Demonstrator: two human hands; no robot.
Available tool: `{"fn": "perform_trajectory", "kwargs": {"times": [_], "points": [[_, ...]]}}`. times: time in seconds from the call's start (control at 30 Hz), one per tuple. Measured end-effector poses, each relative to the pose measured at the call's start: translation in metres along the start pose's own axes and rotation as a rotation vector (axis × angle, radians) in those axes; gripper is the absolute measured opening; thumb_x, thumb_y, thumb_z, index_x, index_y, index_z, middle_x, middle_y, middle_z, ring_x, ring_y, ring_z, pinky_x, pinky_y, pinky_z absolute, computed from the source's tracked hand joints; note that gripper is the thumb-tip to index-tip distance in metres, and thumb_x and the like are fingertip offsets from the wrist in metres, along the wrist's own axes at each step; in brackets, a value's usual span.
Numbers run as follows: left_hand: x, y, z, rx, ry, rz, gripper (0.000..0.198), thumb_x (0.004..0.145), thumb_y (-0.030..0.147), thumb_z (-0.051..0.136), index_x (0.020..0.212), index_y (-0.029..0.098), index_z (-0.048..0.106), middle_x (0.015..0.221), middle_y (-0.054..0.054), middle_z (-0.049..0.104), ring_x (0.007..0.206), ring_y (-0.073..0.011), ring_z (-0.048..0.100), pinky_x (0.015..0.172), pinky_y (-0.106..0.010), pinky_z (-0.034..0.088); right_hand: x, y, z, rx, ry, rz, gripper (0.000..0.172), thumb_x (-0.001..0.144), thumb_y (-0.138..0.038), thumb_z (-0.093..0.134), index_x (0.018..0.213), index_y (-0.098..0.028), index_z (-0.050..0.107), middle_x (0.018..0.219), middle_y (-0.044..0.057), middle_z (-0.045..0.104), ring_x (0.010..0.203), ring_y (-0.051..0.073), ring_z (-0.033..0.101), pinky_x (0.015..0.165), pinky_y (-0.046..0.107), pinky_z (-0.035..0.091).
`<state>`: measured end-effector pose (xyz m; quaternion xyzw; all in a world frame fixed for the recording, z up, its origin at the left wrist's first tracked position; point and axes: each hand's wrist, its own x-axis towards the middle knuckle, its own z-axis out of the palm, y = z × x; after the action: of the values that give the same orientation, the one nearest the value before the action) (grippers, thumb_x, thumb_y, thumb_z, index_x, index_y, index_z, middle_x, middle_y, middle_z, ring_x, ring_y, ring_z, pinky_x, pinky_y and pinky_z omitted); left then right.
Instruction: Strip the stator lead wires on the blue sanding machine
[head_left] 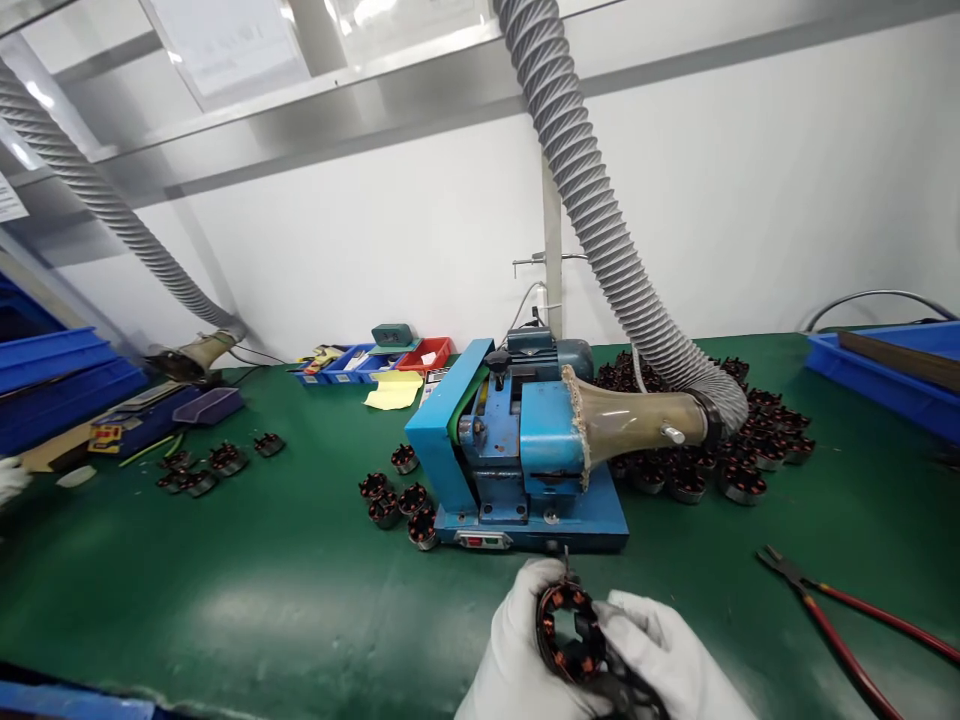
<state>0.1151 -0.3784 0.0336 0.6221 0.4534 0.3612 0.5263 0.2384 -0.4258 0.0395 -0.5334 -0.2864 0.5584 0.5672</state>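
Note:
Both of my hands wear white gloves and meet low in the middle of the head view. My left hand [514, 640] is closed round a small motor stator [568, 630], a black ring with copper windings, its wire ends sticking up. My right hand [667, 650] grips the stator's right side, with a dark tool-like shape under the fingers that I cannot make out. Just beyond the hands stands a blue bench machine [517, 450] with a funnel [630, 420] joined to a grey ribbed extraction hose [592, 210].
Several stators lie left of the machine [397, 497], a large heap to its right [720, 450], and more at the far left [217, 462]. Red-handled pliers [840, 620] lie on the green mat [262, 580] at the right. Blue trays [885, 365] and bins [360, 360] line the edges.

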Motion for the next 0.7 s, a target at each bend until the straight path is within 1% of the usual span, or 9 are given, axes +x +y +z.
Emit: {"fn": "perform_trajectory", "kwargs": {"times": [0.07,0.13,0.2,0.23,0.33,0.43,0.57,0.63,0.7], "points": [[-0.003,0.005,0.000,-0.142,-0.114,-0.177,0.059,0.041,0.003,0.067,0.094,0.023,0.049,0.069,0.005,0.058,0.059,-0.0131,0.056,0.056,-0.024,0.045,0.002,-0.006,-0.007,0.325,-0.075,0.007,0.040,0.067,-0.050,0.067,0.051,-0.019,0.048,0.046,-0.008,0.036,0.038,0.006,0.031,0.037,0.018,0.032],[-0.004,0.009,-0.002,-0.249,-0.153,-0.258,0.061,0.044,0.002,0.063,0.099,0.024,0.047,0.066,0.007,0.055,0.055,-0.0107,0.054,0.054,-0.021,0.044,0.004,-0.012,-0.015,0.519,-0.051,-0.066,0.032,0.071,-0.045,0.066,0.056,-0.020,0.054,0.047,-0.007,0.042,0.038,0.006,0.036,0.037,0.018,0.033],[-0.005,0.012,-0.005,-0.354,-0.176,-0.302,0.068,0.045,0.000,0.061,0.107,0.024,0.047,0.077,0.003,0.062,0.067,-0.0137,0.060,0.065,-0.024,0.047,0.007,-0.015,-0.018,0.483,-0.044,-0.114,0.019,0.069,-0.039,0.071,0.072,-0.021,0.065,0.063,-0.001,0.061,0.051,0.011,0.054,0.048,0.021,0.045],[-0.005,0.012,-0.006,-0.407,-0.197,-0.301,0.070,0.045,0.000,0.061,0.110,0.023,0.047,0.086,0.000,0.064,0.077,-0.0165,0.062,0.073,-0.027,0.048,0.008,-0.015,-0.017,0.394,-0.066,-0.127,0.022,0.066,-0.036,0.074,0.081,-0.021,0.069,0.075,0.003,0.067,0.064,0.015,0.061,0.057,0.024,0.049],[-0.005,0.010,-0.005,-0.497,-0.239,-0.234,0.068,0.045,0.002,0.065,0.108,0.022,0.052,0.102,-0.006,0.064,0.098,-0.0237,0.059,0.088,-0.033,0.044,0.012,-0.013,-0.004,0.140,-0.090,-0.217,0.021,0.061,-0.029,0.078,0.079,-0.019,0.074,0.084,0.007,0.070,0.078,0.022,0.063,0.072,0.029,0.050],[-0.008,0.002,0.000,-0.413,-0.187,-0.149,0.066,0.043,0.005,0.070,0.104,0.023,0.054,0.106,-0.006,0.063,0.099,-0.0252,0.058,0.090,-0.036,0.044,0.016,-0.015,0.010,0.225,0.035,-0.229,0.013,0.062,-0.028,0.078,0.060,-0.017,0.072,0.062,0.002,0.066,0.058,0.013,0.059,0.057,0.021,0.049],[-0.014,-0.004,0.002,-0.211,-0.053,-0.039,0.067,0.033,0.003,0.073,0.095,0.023,0.056,0.107,-0.004,0.056,0.093,-0.0223,0.057,0.082,-0.030,0.048,0.026,-0.027,0.001,0.631,0.097,-0.165,0.016,0.057,-0.027,0.081,0.066,-0.018,0.071,0.056,-0.003,0.062,0.044,0.004,0.048,0.040,0.011,0.040],[-0.013,-0.003,0.003,-0.138,0.021,0.000,0.064,0.033,0.003,0.071,0.093,0.022,0.057,0.108,-0.004,0.053,0.094,-0.0210,0.056,0.076,-0.025,0.049,0.032,-0.028,-0.008,0.735,0.207,-0.258,0.018,0.056,-0.027,0.081,0.070,-0.021,0.071,0.062,-0.003,0.064,0.048,0.005,0.052,0.043,0.010,0.044],[-0.007,-0.004,0.005,-0.086,0.101,0.081,0.065,0.038,0.002,0.067,0.099,0.022,0.058,0.108,-0.003,0.053,0.097,-0.0212,0.055,0.077,-0.025,0.048,0.036,-0.019,-0.011,0.608,0.266,-0.311,0.019,0.058,-0.029,0.080,0.073,-0.021,0.072,0.069,0.000,0.069,0.058,0.009,0.061,0.055,0.015,0.052]]}}
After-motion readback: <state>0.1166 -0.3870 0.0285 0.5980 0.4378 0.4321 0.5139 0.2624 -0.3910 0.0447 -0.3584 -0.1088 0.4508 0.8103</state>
